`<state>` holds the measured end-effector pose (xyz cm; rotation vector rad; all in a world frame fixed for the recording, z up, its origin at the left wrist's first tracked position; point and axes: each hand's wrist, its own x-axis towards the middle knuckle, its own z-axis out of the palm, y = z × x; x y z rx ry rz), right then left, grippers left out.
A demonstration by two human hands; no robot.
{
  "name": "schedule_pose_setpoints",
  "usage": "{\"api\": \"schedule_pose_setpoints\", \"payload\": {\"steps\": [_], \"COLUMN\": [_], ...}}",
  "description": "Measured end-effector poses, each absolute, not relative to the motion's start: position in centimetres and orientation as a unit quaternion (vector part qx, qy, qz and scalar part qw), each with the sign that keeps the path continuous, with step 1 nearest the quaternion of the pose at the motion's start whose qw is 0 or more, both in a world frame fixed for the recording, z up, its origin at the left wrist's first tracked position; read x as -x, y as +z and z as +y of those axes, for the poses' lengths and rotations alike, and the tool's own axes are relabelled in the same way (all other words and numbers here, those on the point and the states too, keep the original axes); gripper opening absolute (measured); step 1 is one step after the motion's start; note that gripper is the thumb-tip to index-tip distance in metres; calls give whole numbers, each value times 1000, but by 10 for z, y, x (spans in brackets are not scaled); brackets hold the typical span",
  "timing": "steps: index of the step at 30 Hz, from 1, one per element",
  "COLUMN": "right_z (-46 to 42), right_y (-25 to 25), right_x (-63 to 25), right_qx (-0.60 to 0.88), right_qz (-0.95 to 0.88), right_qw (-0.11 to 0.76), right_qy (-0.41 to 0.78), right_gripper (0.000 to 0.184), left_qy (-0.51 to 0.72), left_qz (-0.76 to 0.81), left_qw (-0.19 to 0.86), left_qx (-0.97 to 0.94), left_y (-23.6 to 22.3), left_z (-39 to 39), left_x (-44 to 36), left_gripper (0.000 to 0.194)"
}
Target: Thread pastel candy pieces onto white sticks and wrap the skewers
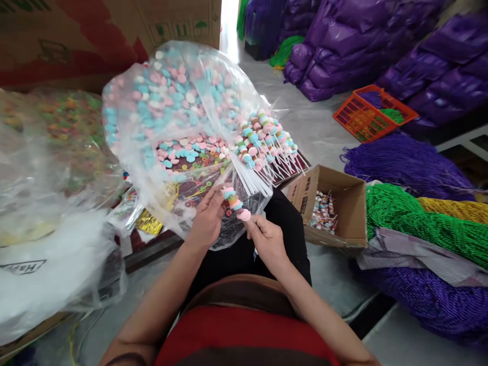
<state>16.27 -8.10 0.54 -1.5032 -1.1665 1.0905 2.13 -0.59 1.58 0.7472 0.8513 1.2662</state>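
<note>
Between my hands is a candy skewer (233, 200) strung with pink, blue, white and orange pieces. My left hand (208, 217) grips its upper end with the fingers closed. At the lower end, my right hand (267, 238) pinches a round pink candy (244, 215); whether it is fully on the stick I cannot tell. Just beyond lies an opened clear bag of pink, blue and white candies (183, 91), some spilled in front with small coloured rings (200, 162). Bare white sticks (249, 175) lie in a bundle beside a pile of filled candy skewers (265, 137).
A cardboard box (346, 203) holding wrapped candies stands at my right. Green cord (404, 208) and purple cord bundles (412, 162) lie further right, near an orange basket (348, 119). Plastic bags (49, 254) crowd the left; a large carton (95, 40) stands behind.
</note>
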Motion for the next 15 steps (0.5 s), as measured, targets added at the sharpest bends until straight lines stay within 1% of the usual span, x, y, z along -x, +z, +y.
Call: {"api": "schedule_pose_setpoints", "payload": {"steps": [2,5,7,8,10,13,15], "right_z": [-82,-83,-83,-83,-81,-72,-56], "right_y": [6,5,5,5,6,15,26], "right_x": [-159,-151,-146,-145,-146,-156,-165], "right_qx": [590,540,525,531,553,572,586], "right_qz": [-434,-329,-294,-307,-388,-554,-626], "right_qw": [452,430,426,428,426,392,363], "right_qy": [509,644,675,664,602,460,364], "right_gripper": [35,41,43,41,34,26,29], "left_qy": [552,554,562,572,596,613,613], "left_qz": [368,378,394,399,400,382,365], "left_qw": [677,683,682,680,673,674,675], "left_qx": [-317,-290,-250,-226,-179,-159,-189], "left_y": [23,30,32,32,33,32,30], "left_z": [-12,-20,-20,-19,-13,0,7], "left_x": [-28,-38,-43,-44,-43,-35,-26], "left_gripper": [37,31,28,27,28,32,35]}}
